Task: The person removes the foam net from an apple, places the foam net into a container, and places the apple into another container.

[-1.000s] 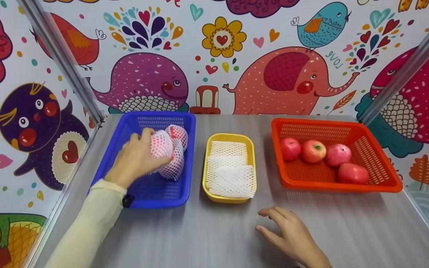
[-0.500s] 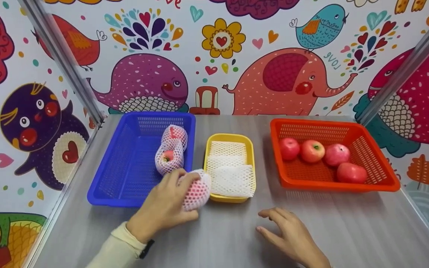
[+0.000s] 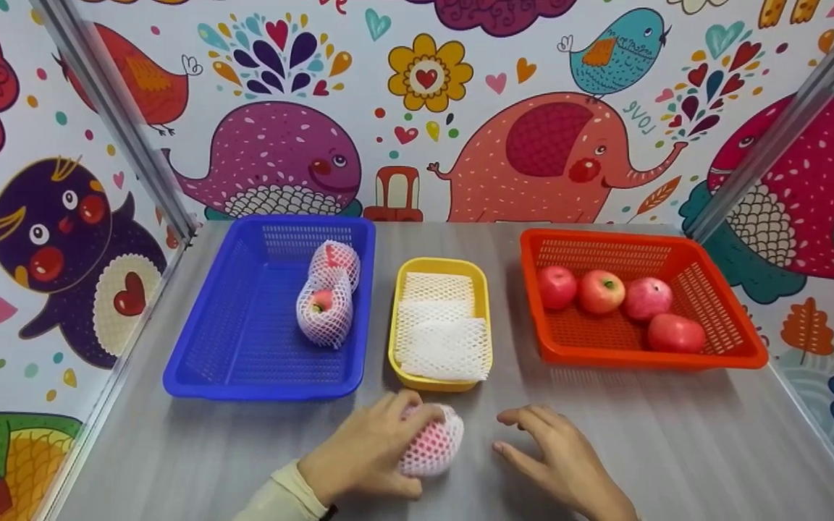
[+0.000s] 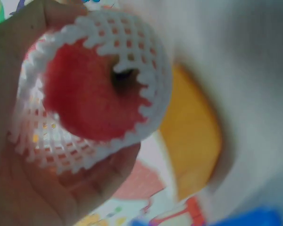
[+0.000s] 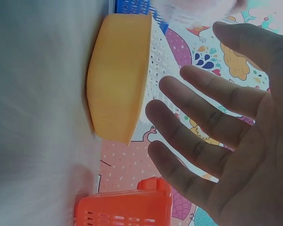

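My left hand (image 3: pixel 373 452) grips an apple in a white foam net (image 3: pixel 433 443) in front of the yellow basket. In the left wrist view the netted apple (image 4: pixel 94 89) shows red skin and its stem hollow through the net's opening. My right hand (image 3: pixel 562 459) hovers to the right of that apple, fingers spread and slightly bent, with nothing in it. The right wrist view shows the right hand's palm (image 5: pixel 245 155) bare. Two more netted apples (image 3: pixel 326 307) lie along the right side of the blue basket (image 3: pixel 243 391).
Between the larger baskets stands the yellow basket (image 3: pixel 440 383), holding several white foam nets (image 3: pixel 442 347). The red basket (image 3: pixel 649 358) at the right holds several bare apples (image 3: pixel 601 291). Patterned walls close off the back and sides of the grey table (image 3: pixel 171 463).
The left hand has lifted a netted apple out of the blue basket and carried it right and toward me, near the right hand. The right hand has stayed almost still.
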Demonstrator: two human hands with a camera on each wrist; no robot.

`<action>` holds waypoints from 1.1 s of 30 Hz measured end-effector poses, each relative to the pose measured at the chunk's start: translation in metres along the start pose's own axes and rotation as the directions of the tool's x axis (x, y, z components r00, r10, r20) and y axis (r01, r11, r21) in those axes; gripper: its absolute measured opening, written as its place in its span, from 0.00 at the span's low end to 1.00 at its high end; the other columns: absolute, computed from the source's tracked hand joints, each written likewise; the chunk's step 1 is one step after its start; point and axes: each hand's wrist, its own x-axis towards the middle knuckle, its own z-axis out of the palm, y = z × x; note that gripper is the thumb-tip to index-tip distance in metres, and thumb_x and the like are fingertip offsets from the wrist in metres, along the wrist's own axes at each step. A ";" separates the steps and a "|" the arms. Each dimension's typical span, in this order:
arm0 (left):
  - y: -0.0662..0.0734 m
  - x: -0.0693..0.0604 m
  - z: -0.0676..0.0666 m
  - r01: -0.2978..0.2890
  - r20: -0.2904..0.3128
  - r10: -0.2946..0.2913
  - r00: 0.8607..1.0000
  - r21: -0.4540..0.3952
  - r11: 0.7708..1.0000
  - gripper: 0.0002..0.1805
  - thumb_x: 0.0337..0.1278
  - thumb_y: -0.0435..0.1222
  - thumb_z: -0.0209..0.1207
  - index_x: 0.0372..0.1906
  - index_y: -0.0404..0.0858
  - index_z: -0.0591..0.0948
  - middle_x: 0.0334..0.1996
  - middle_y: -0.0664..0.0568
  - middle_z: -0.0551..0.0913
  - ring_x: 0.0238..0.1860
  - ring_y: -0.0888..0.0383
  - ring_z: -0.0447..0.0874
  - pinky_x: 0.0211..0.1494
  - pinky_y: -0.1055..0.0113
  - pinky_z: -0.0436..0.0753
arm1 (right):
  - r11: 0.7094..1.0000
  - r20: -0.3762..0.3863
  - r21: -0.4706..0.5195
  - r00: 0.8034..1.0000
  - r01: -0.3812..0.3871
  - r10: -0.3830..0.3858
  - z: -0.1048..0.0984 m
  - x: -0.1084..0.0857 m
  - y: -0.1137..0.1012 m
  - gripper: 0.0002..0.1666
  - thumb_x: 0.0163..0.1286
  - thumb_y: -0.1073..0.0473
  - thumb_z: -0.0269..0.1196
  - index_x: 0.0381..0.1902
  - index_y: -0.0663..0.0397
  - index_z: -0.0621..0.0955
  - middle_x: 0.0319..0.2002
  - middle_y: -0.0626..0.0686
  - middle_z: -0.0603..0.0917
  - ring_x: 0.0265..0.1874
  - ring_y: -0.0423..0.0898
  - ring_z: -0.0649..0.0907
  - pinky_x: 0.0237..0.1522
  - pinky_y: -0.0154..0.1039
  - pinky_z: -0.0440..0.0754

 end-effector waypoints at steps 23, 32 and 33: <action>-0.004 -0.009 0.020 0.087 0.079 -0.087 0.993 0.005 0.996 0.51 0.30 0.50 0.75 0.69 0.46 0.70 0.49 0.52 0.78 0.51 0.53 0.79 0.56 0.53 0.79 | 1.000 -0.002 -0.008 1.000 0.011 -0.011 0.005 0.000 0.000 0.14 0.62 0.51 0.73 0.45 0.42 0.84 0.41 0.37 0.82 0.39 0.36 0.80 0.40 0.40 0.82; 0.004 -0.003 0.008 0.004 0.029 -0.002 1.000 -0.048 0.999 0.53 0.31 0.50 0.76 0.72 0.50 0.66 0.50 0.55 0.76 0.50 0.58 0.77 0.54 0.57 0.80 | 0.995 -0.035 0.042 0.995 0.092 -0.091 0.009 0.003 -0.001 0.16 0.60 0.60 0.74 0.44 0.41 0.84 0.41 0.36 0.83 0.41 0.36 0.81 0.43 0.38 0.82; 0.005 -0.002 0.007 -0.009 0.023 0.011 1.000 -0.053 0.999 0.54 0.31 0.50 0.76 0.72 0.50 0.66 0.51 0.56 0.76 0.50 0.59 0.77 0.54 0.57 0.80 | 0.992 -0.039 0.056 0.993 0.116 -0.114 0.010 0.004 -0.001 0.16 0.60 0.60 0.74 0.45 0.41 0.84 0.41 0.36 0.83 0.42 0.36 0.81 0.44 0.36 0.81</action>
